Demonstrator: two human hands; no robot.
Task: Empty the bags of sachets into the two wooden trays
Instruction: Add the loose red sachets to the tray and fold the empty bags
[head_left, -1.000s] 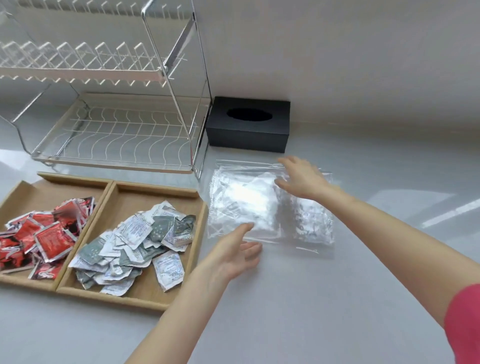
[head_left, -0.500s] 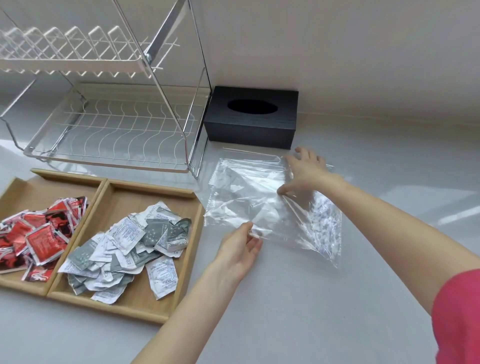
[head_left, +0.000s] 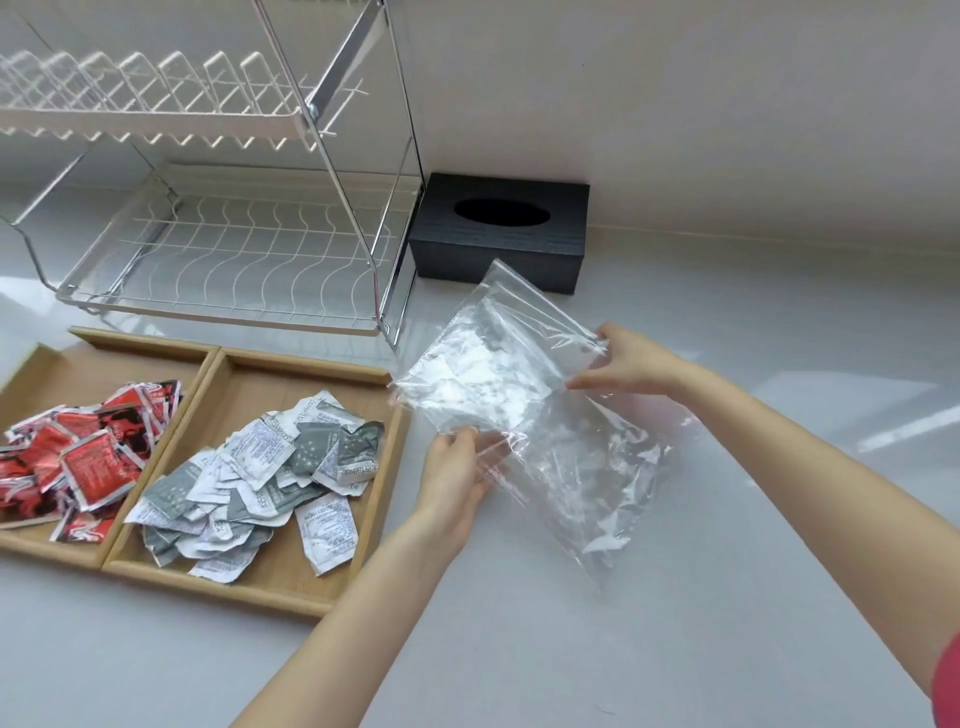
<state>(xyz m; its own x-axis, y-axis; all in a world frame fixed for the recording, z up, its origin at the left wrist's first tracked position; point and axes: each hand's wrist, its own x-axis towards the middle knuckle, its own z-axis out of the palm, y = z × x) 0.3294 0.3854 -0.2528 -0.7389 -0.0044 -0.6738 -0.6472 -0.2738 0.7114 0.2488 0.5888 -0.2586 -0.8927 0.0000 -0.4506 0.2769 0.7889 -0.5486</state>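
Observation:
Two clear plastic bags (head_left: 524, 384) are held together, lifted and tilted above the counter to the right of the trays; both look empty. My left hand (head_left: 457, 473) pinches their near edge. My right hand (head_left: 623, 364) grips their far right edge. The left wooden tray (head_left: 78, 364) holds a pile of red sachets (head_left: 78, 452). The right wooden tray (head_left: 291, 587) next to it holds a pile of grey and white sachets (head_left: 270, 478).
A chrome two-tier dish rack (head_left: 234, 234) stands behind the trays. A black tissue box (head_left: 501, 231) sits against the wall behind the bags. The white counter (head_left: 675, 597) stretches to the right and front.
The bags lay flat on the counter under both hands. Both hands have taken hold of them and raised them, tilting the far edge up.

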